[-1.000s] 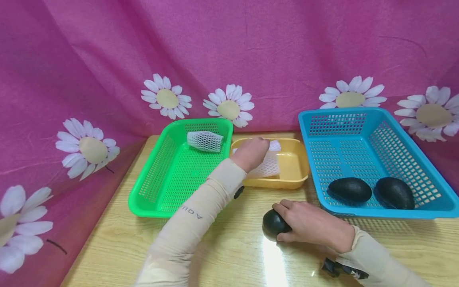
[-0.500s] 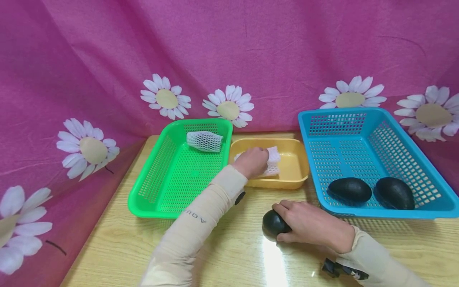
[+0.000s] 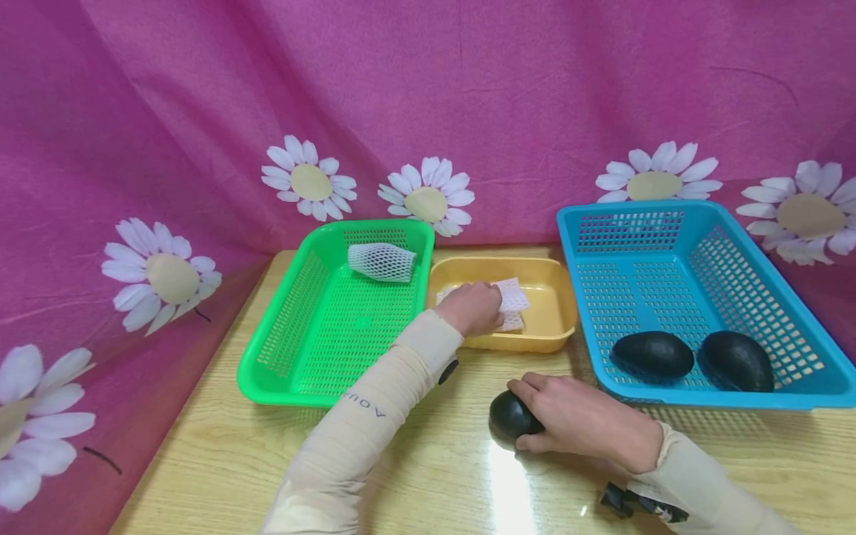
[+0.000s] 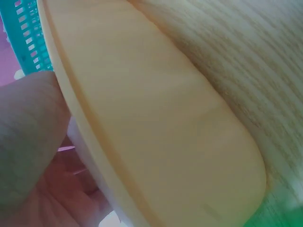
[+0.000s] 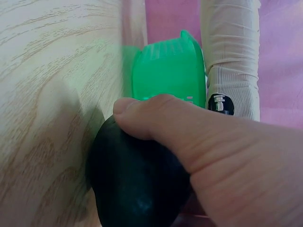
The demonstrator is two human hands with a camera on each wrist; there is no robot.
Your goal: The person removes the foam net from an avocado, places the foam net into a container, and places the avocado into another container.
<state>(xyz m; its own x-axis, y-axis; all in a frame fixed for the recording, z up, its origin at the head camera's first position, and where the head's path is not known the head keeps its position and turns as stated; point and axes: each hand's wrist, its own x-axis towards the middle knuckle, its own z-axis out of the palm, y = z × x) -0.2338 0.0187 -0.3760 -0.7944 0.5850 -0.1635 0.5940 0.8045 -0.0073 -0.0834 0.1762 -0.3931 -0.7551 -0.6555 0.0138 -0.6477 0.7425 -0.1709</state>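
Head view: the left hand (image 3: 472, 308) pinches a white net (image 3: 513, 295) in the yellow tub (image 3: 545, 341), mid-frame; lower right, the right hand (image 3: 571, 417) grips a black thing (image 3: 510, 416). Left wrist: the tub hides the fingertips. Right wrist: the thumb (image 5: 154, 116) covers some green basket (image 5: 168, 71).

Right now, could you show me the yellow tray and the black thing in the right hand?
Yellow tray (image 3: 547, 308), head view: bare floor.
Black thing (image 3: 511, 417), head view: uncovered rounded end.

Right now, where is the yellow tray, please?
In the head view, the yellow tray sits right of the green basket and left of the blue basket.
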